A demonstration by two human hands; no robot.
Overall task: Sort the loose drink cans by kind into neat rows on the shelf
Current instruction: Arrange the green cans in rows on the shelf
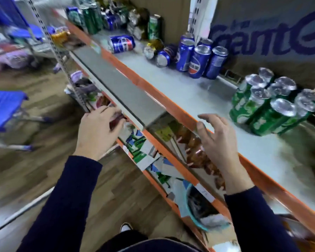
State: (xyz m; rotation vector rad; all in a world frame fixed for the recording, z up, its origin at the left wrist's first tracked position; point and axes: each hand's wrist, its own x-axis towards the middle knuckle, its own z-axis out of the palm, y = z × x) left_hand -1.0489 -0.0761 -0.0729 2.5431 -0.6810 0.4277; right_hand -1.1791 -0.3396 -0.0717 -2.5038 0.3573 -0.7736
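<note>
Left hand (96, 131) and right hand (213, 137) hung with slack, empty grips at the shelf (171, 91) edge; tipped blue can (121, 43) lay far ahead-left, long axis crosswise, probably nearer the left despite blur.

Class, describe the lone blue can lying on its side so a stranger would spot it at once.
Find the grey shelf with the orange front edge. Left of the standing blue cans, past two toppled cans, lies one blue can. It alone lies apart, sideways, its round red-white-blue logo facing up.
</note>
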